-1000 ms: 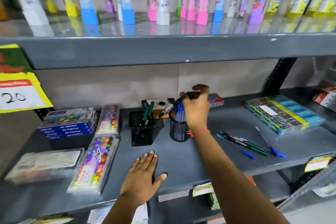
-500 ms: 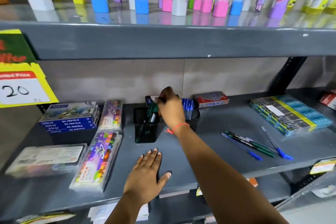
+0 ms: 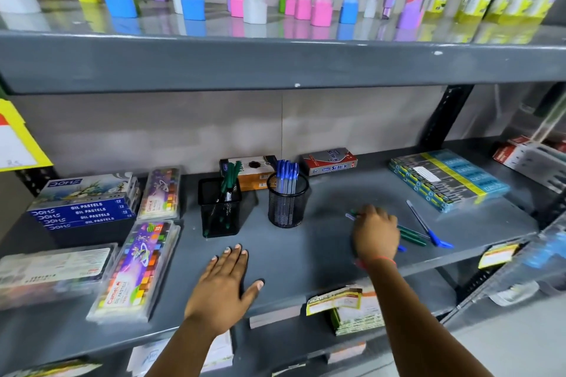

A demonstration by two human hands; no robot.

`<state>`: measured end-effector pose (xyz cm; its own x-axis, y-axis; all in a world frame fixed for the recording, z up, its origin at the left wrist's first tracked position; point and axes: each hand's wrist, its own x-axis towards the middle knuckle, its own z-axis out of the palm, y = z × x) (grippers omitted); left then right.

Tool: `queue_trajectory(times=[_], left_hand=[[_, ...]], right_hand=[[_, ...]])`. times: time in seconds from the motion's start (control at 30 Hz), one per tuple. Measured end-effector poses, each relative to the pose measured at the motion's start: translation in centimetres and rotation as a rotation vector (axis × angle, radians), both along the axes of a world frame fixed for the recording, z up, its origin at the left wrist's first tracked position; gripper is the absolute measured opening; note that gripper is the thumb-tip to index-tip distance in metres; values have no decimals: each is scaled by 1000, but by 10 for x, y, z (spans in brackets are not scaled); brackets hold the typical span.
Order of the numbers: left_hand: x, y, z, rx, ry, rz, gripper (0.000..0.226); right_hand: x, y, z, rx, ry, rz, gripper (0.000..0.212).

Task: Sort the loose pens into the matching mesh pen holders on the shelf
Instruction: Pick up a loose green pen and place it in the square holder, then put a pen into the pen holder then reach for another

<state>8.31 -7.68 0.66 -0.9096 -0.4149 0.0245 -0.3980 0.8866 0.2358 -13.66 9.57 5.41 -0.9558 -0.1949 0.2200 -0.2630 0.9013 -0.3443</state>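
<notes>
A square black mesh holder (image 3: 219, 208) with green pens stands on the grey shelf (image 3: 306, 257). Right of it is a round black mesh holder (image 3: 288, 206) with several blue pens. Loose green pens (image 3: 413, 237) and a loose blue pen (image 3: 427, 228) lie on the shelf further right. My right hand (image 3: 376, 234) rests palm down on the left end of these loose pens, fingers curled and blurred. A pen tip shows at its fingertips; a grip cannot be made out. My left hand (image 3: 223, 283) lies flat on the shelf's front, fingers spread, holding nothing.
Oil pastel boxes (image 3: 82, 203) and crayon packs (image 3: 136, 266) fill the left side. Small cartons (image 3: 329, 161) stand behind the holders, and a flat stack of packets (image 3: 447, 179) is at the right. The upper shelf edge (image 3: 275, 66) overhangs.
My right hand left the square holder with the green pens and swung right and down onto the loose pens. The left hand stayed flat. The camera shifted slightly.
</notes>
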Motion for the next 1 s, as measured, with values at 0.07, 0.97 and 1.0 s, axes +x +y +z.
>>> queue_trajectory(times=[0.07, 0.97, 1.0], left_hand=[[0, 0, 1, -1, -1, 2, 122], [-1, -1, 0, -14, -9, -7, 118], [-1, -2, 0, -8, -6, -11, 118]], right_hand=[[-3, 21, -10, 191, -3, -39, 27], [-9, -108, 107, -328, -219, 353, 27], [-10, -114, 103, -297, -246, 357, 31]])
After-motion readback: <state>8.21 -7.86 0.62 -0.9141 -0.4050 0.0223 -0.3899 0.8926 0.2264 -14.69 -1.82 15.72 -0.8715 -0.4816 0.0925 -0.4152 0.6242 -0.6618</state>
